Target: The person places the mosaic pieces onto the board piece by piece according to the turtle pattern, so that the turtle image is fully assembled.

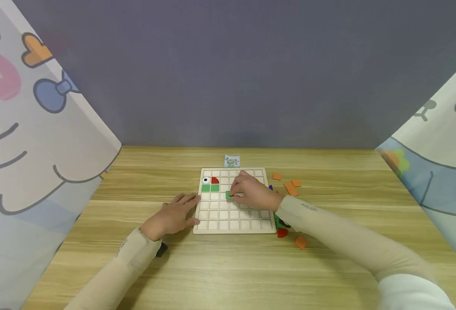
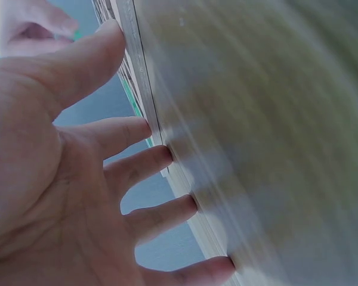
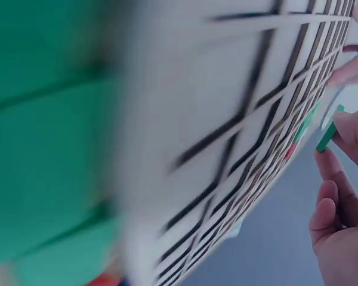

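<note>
Over the ridges of the grid board (image 1: 235, 233): our green tile (image 1: 228, 195) could catch on a divider and settle crooked if we let go while it is tilted or between two cells.
Pinched edges: we hold little of the tile, so it could slip or flip, and a careless brush might unseat the two green square tiles (image 1: 206, 188) lying in their cells.
Right sleeve (image 1: 321, 219): it partly hides the loose green pieces (image 3: 53, 173) beside the board; lowering our forearm could scatter them.
Left hand (image 1: 175, 215): fingers spread wide, fingertips touching the board's left edge; a hard push there could slide the board.
Right hand (image 1: 252, 191): thumb and fingertip narrowed on the green tile.
Green tile's place: at our right hand's fingertips, on its left side, above the board and apart from it, to the right of the placed pair; we cannot tell which cell lies beneath.
</note>
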Available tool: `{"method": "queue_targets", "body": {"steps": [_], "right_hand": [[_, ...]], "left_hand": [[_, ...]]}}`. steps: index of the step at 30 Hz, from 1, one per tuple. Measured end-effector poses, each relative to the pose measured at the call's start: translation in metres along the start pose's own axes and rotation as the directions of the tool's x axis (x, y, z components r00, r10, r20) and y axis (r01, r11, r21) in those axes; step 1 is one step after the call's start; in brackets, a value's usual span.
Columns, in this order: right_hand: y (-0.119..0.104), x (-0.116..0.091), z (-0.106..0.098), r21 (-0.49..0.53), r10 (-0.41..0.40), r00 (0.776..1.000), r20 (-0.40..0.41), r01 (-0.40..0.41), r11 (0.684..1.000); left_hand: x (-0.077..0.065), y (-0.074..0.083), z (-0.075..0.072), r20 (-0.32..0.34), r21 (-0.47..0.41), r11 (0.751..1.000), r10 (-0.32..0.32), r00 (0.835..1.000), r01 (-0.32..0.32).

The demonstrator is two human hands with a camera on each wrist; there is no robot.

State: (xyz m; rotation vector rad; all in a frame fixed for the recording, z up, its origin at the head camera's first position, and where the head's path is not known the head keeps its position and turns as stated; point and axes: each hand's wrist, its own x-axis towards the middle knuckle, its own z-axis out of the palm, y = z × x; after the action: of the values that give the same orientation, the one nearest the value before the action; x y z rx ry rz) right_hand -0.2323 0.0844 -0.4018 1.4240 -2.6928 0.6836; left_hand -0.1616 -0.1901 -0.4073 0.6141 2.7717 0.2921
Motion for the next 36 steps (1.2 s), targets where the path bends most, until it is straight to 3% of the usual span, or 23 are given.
{"method": "queue_targets", "body": {"steps": [5,9,14,22,30,36], "right_hand": [[-0.01,0.027,0.013,-0.018,0.004,0.998,0.061,-0.003,1.0],[-0.013,0.038,0.02,-0.023,0.058,0.995,0.086,-0.056,0.998],[-0.016,0.043,0.024,-0.004,0.122,0.986,0.112,-0.122,0.992],[-0.021,0.043,0.025,-0.042,0.125,0.985,0.119,-0.12,0.992],[-0.012,0.028,0.016,-0.043,0.069,0.993,0.096,-0.065,0.997],[0.006,-0.014,-0.012,0.039,0.125,0.992,0.007,-0.125,0.991]], "left_hand": [[0.001,0.001,-0.001,0.002,0.001,1.0,-0.002,1.0,0.002],[0.002,0.002,-0.001,0.008,-0.008,1.0,-0.006,1.0,0.006],[0.002,0.004,-0.002,0.014,-0.013,1.0,-0.007,1.0,0.007],[0.001,0.004,-0.003,0.013,-0.013,1.0,-0.008,1.0,0.008],[0.001,0.003,-0.002,0.022,-0.02,1.0,-0.02,1.0,0.02],[0.0,0.001,-0.001,0.011,-0.012,1.0,-0.014,1.0,0.014]]}}
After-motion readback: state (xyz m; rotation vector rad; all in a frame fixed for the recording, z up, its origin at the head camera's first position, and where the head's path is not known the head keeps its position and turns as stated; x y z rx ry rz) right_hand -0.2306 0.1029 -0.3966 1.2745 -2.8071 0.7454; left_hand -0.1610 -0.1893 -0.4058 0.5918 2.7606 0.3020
